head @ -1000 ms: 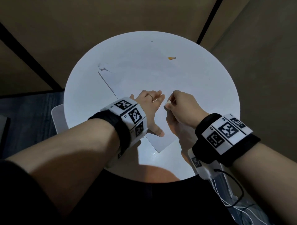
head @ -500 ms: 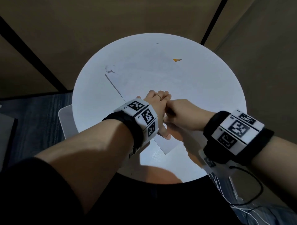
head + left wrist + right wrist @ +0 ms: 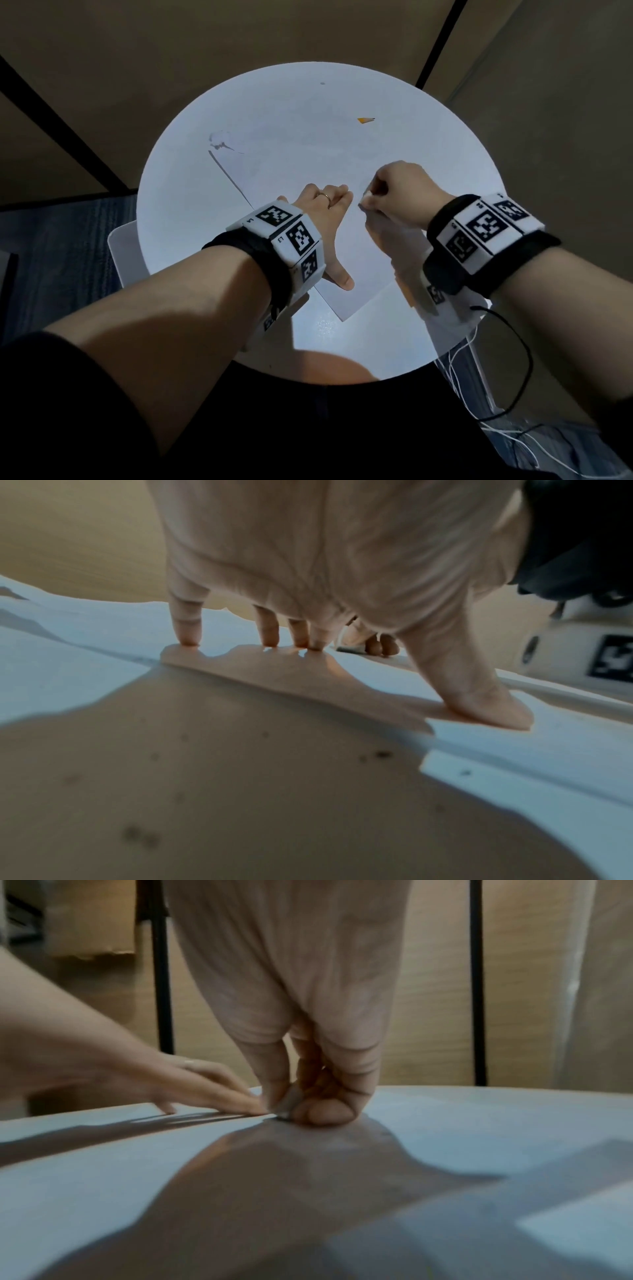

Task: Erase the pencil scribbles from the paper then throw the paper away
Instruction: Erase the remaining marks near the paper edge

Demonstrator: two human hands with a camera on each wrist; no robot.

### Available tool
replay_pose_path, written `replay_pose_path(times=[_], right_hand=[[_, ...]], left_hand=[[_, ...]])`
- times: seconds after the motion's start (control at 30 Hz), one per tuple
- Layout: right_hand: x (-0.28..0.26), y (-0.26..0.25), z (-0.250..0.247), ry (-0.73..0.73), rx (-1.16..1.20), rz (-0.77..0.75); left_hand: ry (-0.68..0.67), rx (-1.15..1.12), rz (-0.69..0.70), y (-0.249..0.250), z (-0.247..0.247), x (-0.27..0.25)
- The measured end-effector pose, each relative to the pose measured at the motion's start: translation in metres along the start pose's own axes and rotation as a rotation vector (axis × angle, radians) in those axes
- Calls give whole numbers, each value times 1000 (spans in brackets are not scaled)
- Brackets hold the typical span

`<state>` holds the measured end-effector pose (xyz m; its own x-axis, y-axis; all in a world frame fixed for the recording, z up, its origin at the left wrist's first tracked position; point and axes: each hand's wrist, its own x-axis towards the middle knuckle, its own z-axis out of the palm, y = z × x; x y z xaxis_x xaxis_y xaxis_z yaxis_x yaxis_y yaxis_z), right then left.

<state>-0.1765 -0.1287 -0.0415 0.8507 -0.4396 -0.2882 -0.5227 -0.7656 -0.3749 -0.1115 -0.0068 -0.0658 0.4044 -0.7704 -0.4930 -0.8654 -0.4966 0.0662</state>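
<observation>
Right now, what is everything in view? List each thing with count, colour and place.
table: one, white, round, centre of the head view.
paper: one, white, flat on the table under both hands.
eraser: one, pale, pinched against the paper.
pencil stub: one, orange, far side of the table.
dark marks: a smudged patch by the paper's far corner.
cables: black and white, hanging off the right wrist.
wristbands: two, black with white coded tags.
left hand: fingertips pressing the paper.
right hand: holding the eraser.
</observation>
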Motion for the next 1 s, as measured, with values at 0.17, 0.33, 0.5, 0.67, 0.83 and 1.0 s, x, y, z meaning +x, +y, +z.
replay_pose_path(times=[0.17,0.33,0.5,0.67,0.83,1.0], right_hand=[[-22,-11,22,-157,-86,-169],[-1,5,0,46,16,-2],[-27,-13,25,-107,-64,-170],[-3,11,-2,27,-2,32],[-29,-9,27,-88,-45,-101],[-21,12,6,-35,-10,-31]], left_hand=[[12,-5,6,0,1,0],[-4,17,-7,2,0,-1],[-2,-3,0,0,-1,-2],[1,29,-3,4,-5,-6],[24,20,9,8,-8,-7],[-10,31,3,8,-8,-8]])
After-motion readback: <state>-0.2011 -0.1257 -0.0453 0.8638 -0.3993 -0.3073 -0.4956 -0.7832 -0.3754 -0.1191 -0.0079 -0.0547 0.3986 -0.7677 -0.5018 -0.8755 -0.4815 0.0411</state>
